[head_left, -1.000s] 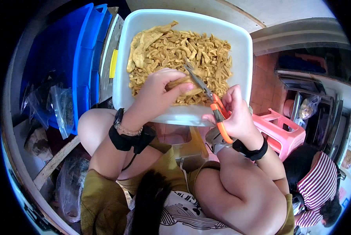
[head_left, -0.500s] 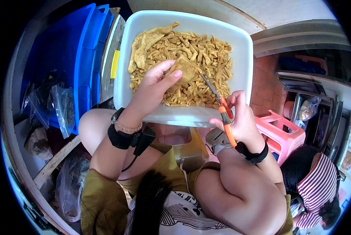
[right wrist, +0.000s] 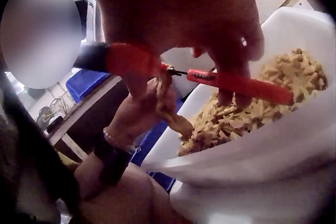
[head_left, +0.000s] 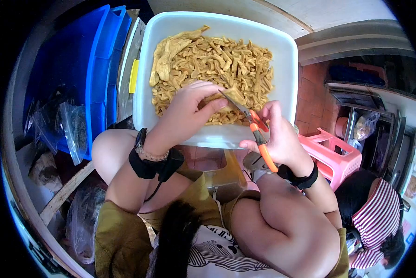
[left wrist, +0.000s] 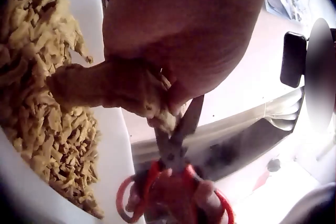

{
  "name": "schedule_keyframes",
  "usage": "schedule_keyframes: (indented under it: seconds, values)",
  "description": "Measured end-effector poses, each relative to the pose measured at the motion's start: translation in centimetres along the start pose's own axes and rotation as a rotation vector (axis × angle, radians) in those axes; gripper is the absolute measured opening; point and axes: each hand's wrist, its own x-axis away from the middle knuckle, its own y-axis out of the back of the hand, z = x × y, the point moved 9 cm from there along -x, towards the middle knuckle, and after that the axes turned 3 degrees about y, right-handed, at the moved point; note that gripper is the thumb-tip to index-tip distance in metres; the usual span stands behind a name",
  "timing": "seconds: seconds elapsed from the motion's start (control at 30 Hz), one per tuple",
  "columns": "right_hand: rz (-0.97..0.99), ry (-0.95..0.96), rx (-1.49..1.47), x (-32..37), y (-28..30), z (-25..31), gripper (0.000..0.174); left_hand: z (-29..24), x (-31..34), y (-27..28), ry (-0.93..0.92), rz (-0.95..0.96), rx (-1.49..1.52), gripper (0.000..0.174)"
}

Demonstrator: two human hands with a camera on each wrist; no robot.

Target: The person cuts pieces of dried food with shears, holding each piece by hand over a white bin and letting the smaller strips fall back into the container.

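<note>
Wrinkled tan piece (left wrist: pixel 94 85), left wrist view: gripped by the left hand (left wrist: pixel 181 29), its long end reaching out over the white tub (left wrist: pixel 116 155). Its other end sits at the scissors (left wrist: pixel 171 153), whose blades stand apart in a V. Fingers show in the handle loops. Small tan strips (left wrist: pixel 58 140) heap inside the tub.

Head view: piece pinched between left thumb and fingers, above the near half of the tub. Right hand (head_left: pixel 284 143) holds the scissors by the orange handles, just right of the left hand; blades point far and left, toward the piece. A larger tan sheet (head_left: pixel 171 55) lies on the strips at the tub's far left. Blue crate (head_left: pixel 99 69) left of the tub; pink stool (head_left: pixel 335 160) to the right, nearer. Second person in a striped top (head_left: pixel 379 213) at near right.

Right wrist view: scissor handles spread, right hand curled about them. Piece hangs from the left hand beside the heap. Black band (right wrist: pixel 113 155) round the left wrist. Exact contact of blades and piece: cannot tell.
</note>
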Motion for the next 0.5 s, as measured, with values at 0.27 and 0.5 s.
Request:
schedule_keyframes:
  seconds: [0.27, 0.5]
  values:
    - [0.018, 0.069, -0.042, -1.0, -0.1, 1.9, 0.075, -0.5, 0.1, -0.1, 0.061, 0.044, 0.07, 0.023]
    - [-0.019, -0.101, -0.138, -0.1, -0.7, -0.2, 0.069, 1.3, 0.0, 1.4, 0.213, 0.104, -0.01, 0.02]
